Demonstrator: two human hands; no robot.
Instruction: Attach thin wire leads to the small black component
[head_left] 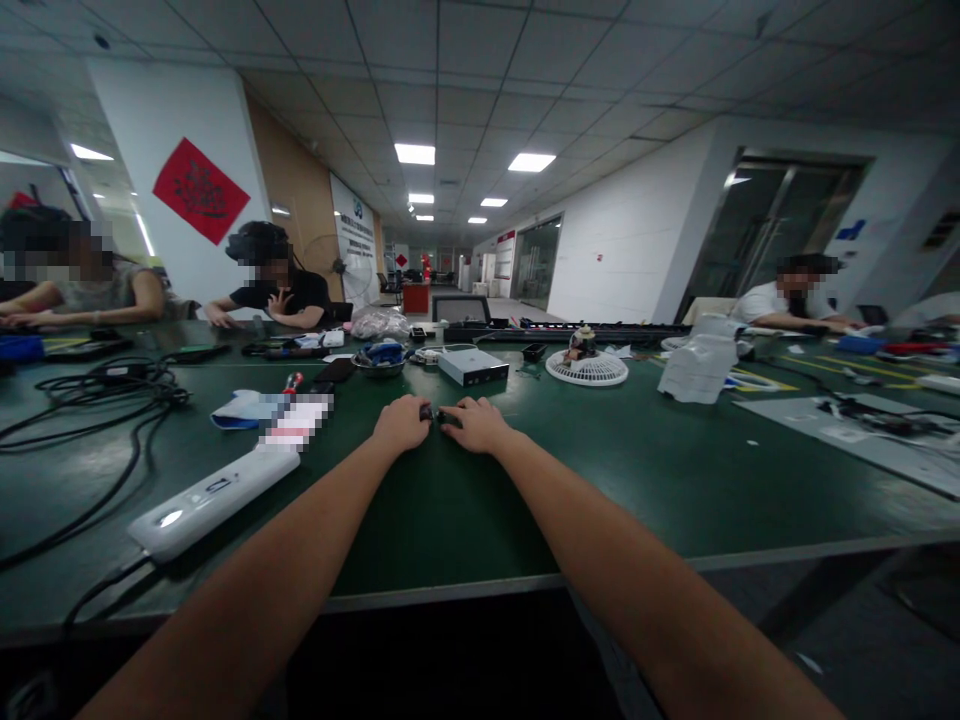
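Green tabletop point(637, 490), two bare hands at its middle, fingertips near each other. Left hand point(403, 424) bunched, finger and thumb closed on small dark piece point(426, 412), mostly covered, shape hard to make out. Right hand point(478, 424) curled just beside, dark bit point(443, 416) at its fingertips; can't tell whether gripped or merely touched. Metal box point(472, 366) just beyond hands. Paper point(298, 422) at left blurred out; white case point(217, 502) near it, its cord point(109, 583) lost past table edge.
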